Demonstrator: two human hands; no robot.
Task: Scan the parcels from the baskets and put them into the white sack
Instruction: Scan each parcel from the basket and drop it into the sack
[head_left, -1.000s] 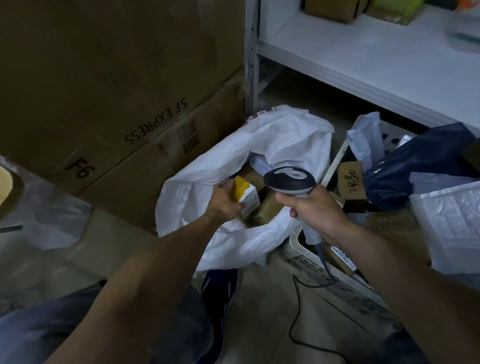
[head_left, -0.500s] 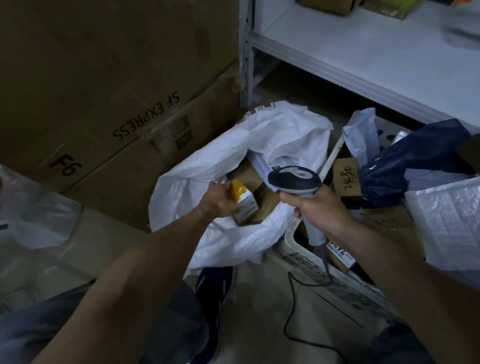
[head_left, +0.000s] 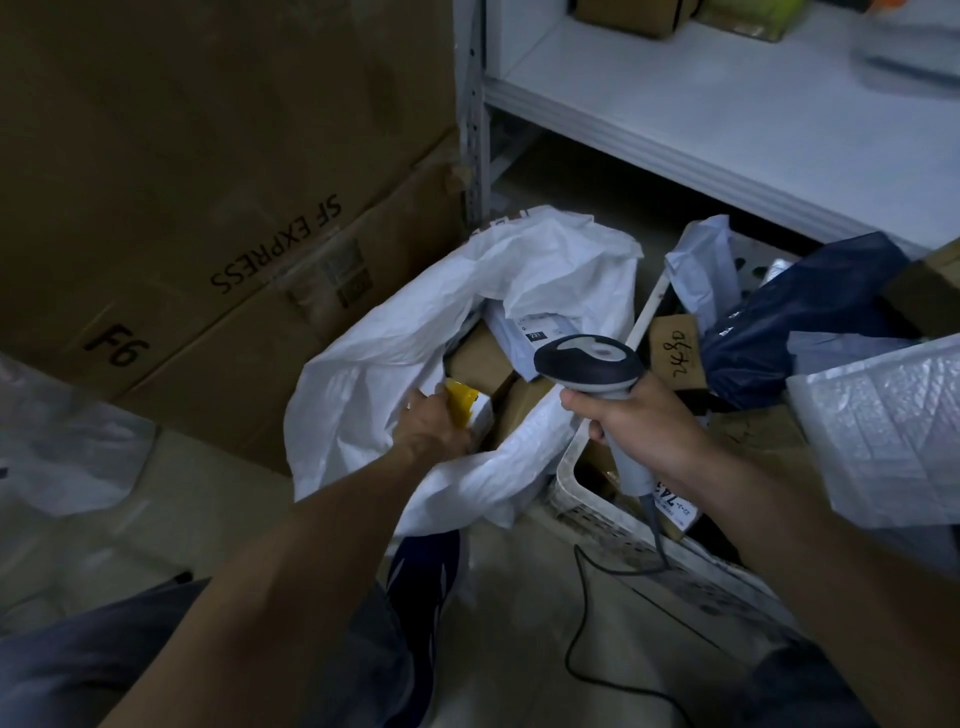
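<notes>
The white sack (head_left: 395, 353) lies open on the floor at the centre, with brown boxes and a labelled grey mailer (head_left: 524, 332) inside it. My left hand (head_left: 431, 426) is shut on a small yellow and white box (head_left: 467, 408) and holds it inside the sack's mouth. My right hand (head_left: 634, 431) grips a grey handheld barcode scanner (head_left: 589, 361) just right of the sack, its head over the sack's edge. The white basket (head_left: 566, 467) sits under my right hand, holding several parcels.
Large SF EXPRESS cartons (head_left: 218, 218) stand at the left. A white shelf (head_left: 727, 114) runs along the back right. A dark blue bag (head_left: 810, 322), a box marked 2480 (head_left: 678, 353) and a bubble mailer (head_left: 883, 431) pile in the basket. The scanner cable (head_left: 576, 623) trails across the floor.
My left hand has pushed the yellow and white box lower and deeper into the sack. The scanner hand stays in about the same place.
</notes>
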